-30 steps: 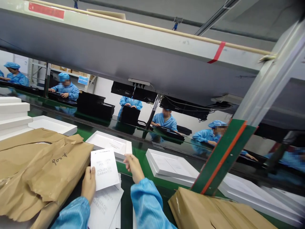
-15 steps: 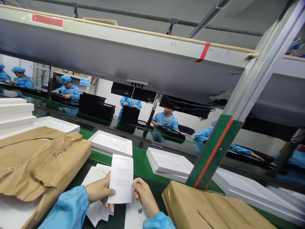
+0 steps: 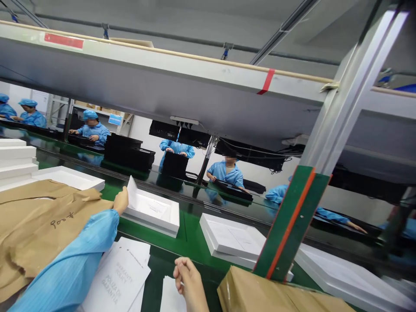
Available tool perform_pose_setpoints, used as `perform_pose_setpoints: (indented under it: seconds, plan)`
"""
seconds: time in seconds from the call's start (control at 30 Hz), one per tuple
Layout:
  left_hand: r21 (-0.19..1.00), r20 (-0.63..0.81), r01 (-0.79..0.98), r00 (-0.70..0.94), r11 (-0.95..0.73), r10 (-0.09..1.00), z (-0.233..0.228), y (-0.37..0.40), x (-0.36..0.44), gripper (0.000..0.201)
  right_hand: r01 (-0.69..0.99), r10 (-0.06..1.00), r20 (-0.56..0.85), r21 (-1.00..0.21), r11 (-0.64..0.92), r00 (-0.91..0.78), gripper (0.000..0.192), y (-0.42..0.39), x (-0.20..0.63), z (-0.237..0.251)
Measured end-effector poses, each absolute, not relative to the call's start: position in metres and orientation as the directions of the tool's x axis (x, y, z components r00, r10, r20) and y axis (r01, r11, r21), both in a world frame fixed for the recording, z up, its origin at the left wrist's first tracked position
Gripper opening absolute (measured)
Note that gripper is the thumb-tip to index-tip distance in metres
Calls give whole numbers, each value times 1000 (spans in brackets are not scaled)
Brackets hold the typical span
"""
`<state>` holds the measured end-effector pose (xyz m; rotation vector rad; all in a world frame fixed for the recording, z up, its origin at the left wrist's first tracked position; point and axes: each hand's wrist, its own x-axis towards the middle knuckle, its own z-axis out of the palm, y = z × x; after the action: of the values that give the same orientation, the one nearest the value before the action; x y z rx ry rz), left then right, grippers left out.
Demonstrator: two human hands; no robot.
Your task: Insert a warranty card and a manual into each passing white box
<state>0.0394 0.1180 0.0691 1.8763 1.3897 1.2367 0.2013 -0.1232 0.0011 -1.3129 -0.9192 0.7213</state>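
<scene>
My left hand (image 3: 121, 200) reaches to the near left corner of an open white box (image 3: 170, 227), gripping a white leaflet (image 3: 131, 190) that stands tilted over the box's left end. Inside that box lies another printed white sheet (image 3: 155, 208). My right hand (image 3: 191, 281) hovers with curled fingers above a white paper stack (image 3: 170, 294) at the bottom edge; nothing shows between its fingers. Left of it, under my left forearm, are loose warranty leaflets (image 3: 117, 277) lettered "póliza de garantía", overlapping one another.
Brown paper packages lie at left (image 3: 35, 216) and at lower right (image 3: 260, 290). More white boxes (image 3: 232, 236) sit on the green belt (image 3: 191, 225). A metal post (image 3: 292, 221) rises at right below an overhead shelf (image 3: 162, 65). Co-workers in blue sit across the line.
My left hand has carried the leaflet forward and left, from in front of me to the white box. My right hand has let go of it and dropped lower.
</scene>
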Motion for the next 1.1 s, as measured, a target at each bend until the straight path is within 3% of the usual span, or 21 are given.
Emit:
perform_pose_setpoints:
  seconds: [0.4, 0.73, 0.97, 1.1]
  plan:
    - [668, 191, 716, 101, -205, 976, 51, 139, 62, 25, 182, 931, 117, -982, 56, 347, 11, -125, 198, 2]
    - [579, 466, 770, -41, -269, 884, 59, 109, 60, 41, 207, 910, 129, -977, 49, 394, 33, -119, 190, 1]
    - [624, 448, 713, 8, -319, 894, 76, 80, 35, 34, 258, 920, 165, -963, 72, 356, 25, -122, 180, 6]
    - [616, 395, 681, 167, -395, 903, 68, 40, 17, 29, 300, 930, 176, -951, 76, 324, 23, -121, 173, 8]
